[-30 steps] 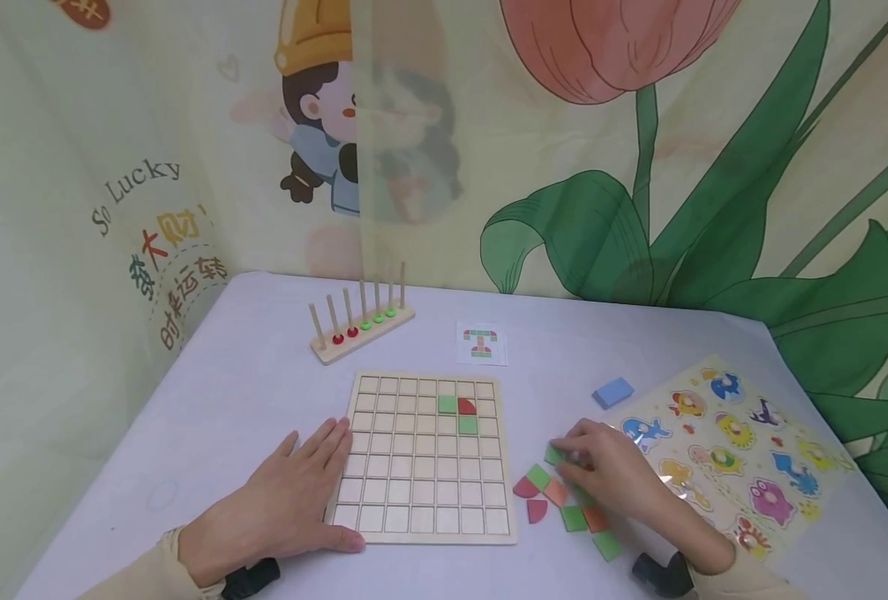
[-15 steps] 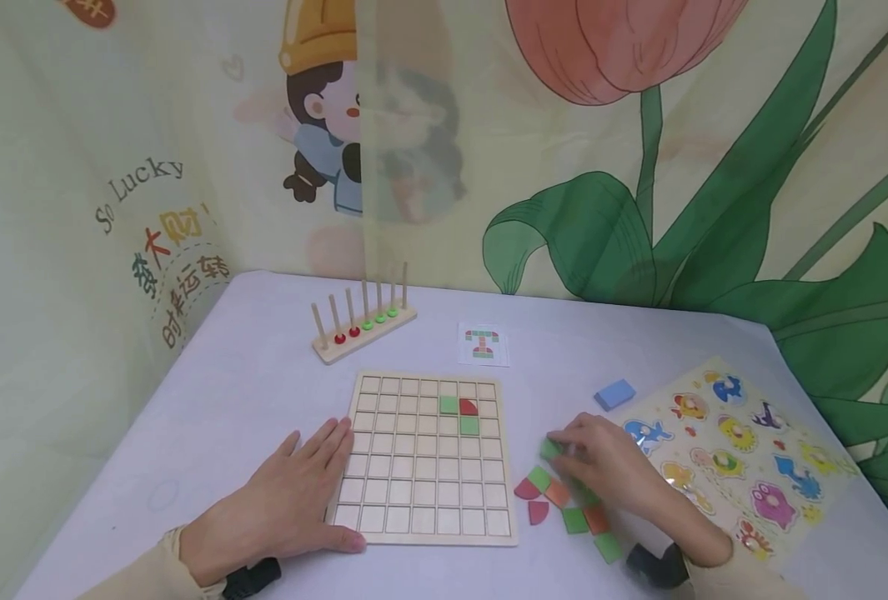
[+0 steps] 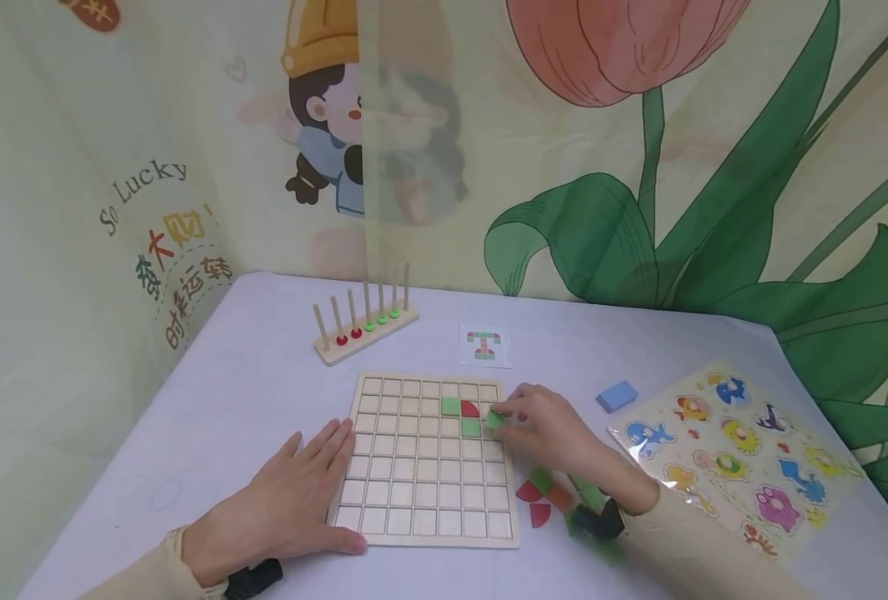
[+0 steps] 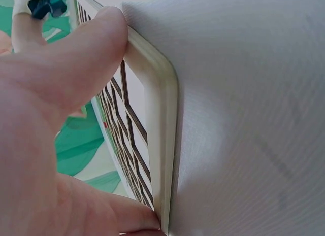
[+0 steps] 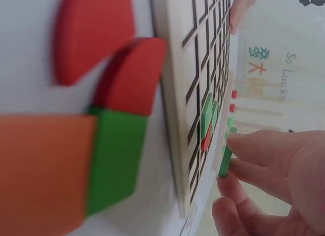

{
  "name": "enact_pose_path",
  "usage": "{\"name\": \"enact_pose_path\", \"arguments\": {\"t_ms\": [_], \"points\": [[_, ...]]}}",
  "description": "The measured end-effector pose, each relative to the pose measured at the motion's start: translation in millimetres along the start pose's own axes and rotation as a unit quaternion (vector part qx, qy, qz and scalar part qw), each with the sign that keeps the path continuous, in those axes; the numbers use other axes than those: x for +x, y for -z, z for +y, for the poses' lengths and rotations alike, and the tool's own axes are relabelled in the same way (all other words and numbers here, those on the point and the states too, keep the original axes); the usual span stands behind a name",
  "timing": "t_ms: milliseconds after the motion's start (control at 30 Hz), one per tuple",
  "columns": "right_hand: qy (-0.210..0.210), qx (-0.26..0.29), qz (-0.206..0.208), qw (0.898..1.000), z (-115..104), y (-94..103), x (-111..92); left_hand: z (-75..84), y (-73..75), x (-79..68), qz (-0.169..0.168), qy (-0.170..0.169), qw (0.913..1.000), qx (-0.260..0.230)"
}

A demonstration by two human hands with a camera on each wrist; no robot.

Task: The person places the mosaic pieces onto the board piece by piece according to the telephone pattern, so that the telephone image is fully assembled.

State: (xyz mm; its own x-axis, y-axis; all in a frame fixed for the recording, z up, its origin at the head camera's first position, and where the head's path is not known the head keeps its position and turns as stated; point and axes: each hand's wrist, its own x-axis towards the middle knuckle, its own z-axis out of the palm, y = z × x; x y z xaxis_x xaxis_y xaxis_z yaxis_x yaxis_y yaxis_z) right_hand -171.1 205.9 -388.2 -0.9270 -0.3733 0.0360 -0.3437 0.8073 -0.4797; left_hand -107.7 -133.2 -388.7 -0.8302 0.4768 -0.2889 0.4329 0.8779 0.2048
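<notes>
A wooden grid board point(image 3: 421, 471) lies on the table, with two green square tiles and a red quarter-circle tile point(image 3: 469, 408) in its upper right cells. My left hand point(image 3: 282, 500) rests flat along the board's left edge, its thumb at the lower left corner. My right hand point(image 3: 552, 429) pinches a green square tile point(image 5: 227, 157) between thumb and fingers, over the board's right edge near the top. Under the right forearm lie loose tiles: red quarter-circles point(image 3: 539, 515), green squares and orange squares, partly hidden by the wrist camera.
A picture card point(image 3: 484, 346) with a tile pattern lies behind the board. A peg stand point(image 3: 364, 336) with red and green rings is at the back left. A blue block point(image 3: 617, 397) and a sheet of cartoon sea animals point(image 3: 740, 458) lie to the right.
My right hand has moved left and away from me, from the loose tiles to the board's right edge, carrying the green square tile. My left hand has stayed in place.
</notes>
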Motion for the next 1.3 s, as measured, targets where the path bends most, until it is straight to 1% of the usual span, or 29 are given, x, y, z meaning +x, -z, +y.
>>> {"name": "enact_pose_path", "arguments": {"t_ms": [167, 300, 433, 567, 667, 900, 1067, 1300], "points": [[0.055, -0.001, -0.012, 0.998, -15, -4.6, 25, 0.3, -0.3, -0.2, -0.006, 0.002, 1.0, -0.004], [0.104, -0.011, -0.017, 0.994, -24, -9.3, 43, 0.6, -0.4, 0.6, -0.006, 0.004, 1.0, -0.004], [0.13, -0.015, -0.029, 0.991, -30, -14.9, 57, 1.0, -0.2, 0.6, -0.004, 0.003, 1.0, -0.006], [0.14, -0.018, -0.043, 0.989, -34, -19.8, 64, 1.6, 0.0, 0.7, -0.001, -0.001, 1.0, -0.006], [0.141, -0.03, -0.046, 0.988, -36, -23.8, 67, 2.0, 0.7, 0.3, 0.001, -0.002, 1.0, -0.005], [0.146, -0.057, -0.034, 0.987, -37, -33.8, 69, 2.0, 1.9, -1.0, 0.003, 0.0, 1.0, -0.003], [0.138, -0.068, -0.036, 0.987, -42, -34.7, 70, 1.0, 1.3, -0.1, 0.001, 0.001, 1.0, -0.003], [0.121, -0.065, -0.05, 0.989, -44, -35.6, 70, 0.0, 0.6, -0.3, -0.003, 0.003, 1.0, 0.0]]}}
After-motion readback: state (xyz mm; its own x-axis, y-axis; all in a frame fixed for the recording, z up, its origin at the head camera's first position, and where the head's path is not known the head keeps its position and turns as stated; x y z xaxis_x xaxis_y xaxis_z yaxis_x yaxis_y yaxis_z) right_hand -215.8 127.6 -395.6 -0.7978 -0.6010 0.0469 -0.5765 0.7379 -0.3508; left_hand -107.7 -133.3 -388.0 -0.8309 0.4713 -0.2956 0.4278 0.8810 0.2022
